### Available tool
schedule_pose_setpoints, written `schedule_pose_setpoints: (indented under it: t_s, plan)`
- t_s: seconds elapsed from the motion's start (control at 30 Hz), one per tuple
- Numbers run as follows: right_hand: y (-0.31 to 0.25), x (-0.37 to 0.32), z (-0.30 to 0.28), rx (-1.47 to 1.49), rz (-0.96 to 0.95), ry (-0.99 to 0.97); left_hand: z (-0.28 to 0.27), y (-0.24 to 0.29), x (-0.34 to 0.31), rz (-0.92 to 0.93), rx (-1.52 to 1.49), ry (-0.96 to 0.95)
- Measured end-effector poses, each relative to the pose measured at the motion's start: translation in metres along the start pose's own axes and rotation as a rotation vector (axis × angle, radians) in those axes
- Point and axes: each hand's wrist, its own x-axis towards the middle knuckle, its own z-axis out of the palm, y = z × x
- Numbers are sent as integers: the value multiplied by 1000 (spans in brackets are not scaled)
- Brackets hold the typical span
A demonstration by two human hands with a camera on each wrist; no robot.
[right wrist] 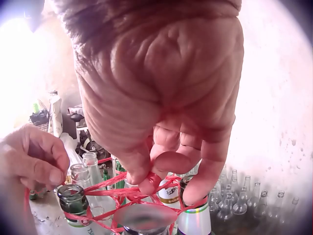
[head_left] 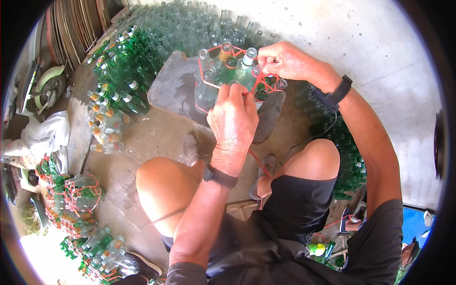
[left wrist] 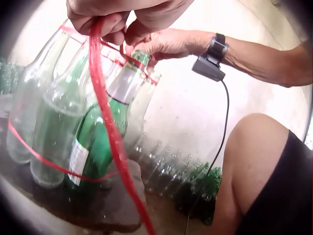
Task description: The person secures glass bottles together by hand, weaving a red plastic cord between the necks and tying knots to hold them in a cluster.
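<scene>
A bundle of glass bottles, clear and green, stands on a dark slab (head_left: pixel 166 88), with red plastic string (right wrist: pixel 127 193) laced between the necks and another loop round the lower bodies. My left hand (head_left: pixel 232 116) is at the near side of the bundle, fingers curled round the string (left wrist: pixel 100 83), whose tail hangs down in the left wrist view. On the far right of the bundle my right hand (head_left: pixel 289 61) pinches the red string between thumb and fingers, just above the bottle mouths. A green bottle (left wrist: pixel 98 134) with a pale neck label stands under the hands.
Rows of clear bottles (head_left: pixel 209 23) stand at the back along the pale wall, with green bottles (head_left: pixel 137 71) to their left. Bundles tied in red string (head_left: pixel 85 192) sit at the lower left. My knees (head_left: pixel 166 190) flank the slab. A cable hangs from the right wrist.
</scene>
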Motion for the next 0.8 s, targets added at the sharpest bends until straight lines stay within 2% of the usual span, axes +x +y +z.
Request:
schedule_pose_setpoints:
  t_s: [0.1,0.2,0.23,0.33,0.37,0.43,0.5,0.57,0.8]
  plan:
    - [-6,0,-1,-36,11,13,-5,9,11,32,57,-50]
    - [-14,-1,-2,-16,93,2,6,9,30,224,204,-36]
    - [-16,-1,-2,-33,86,13,8,9,37,229,204,-39]
    - [-17,-2,-2,-28,91,22,12,13,58,131,449,-257]
    - [-17,-1,-3,-12,96,19,13,14,63,137,451,-258]
    - [-15,0,-2,23,107,24,16,15,71,68,502,-387]
    - [-10,-2,-1,63,125,30,19,12,76,106,467,-380]
    - [-5,0,-1,84,80,4,20,13,79,135,493,-460]
    - [-3,1,-3,25,3,-20,27,18,72,224,557,-445]
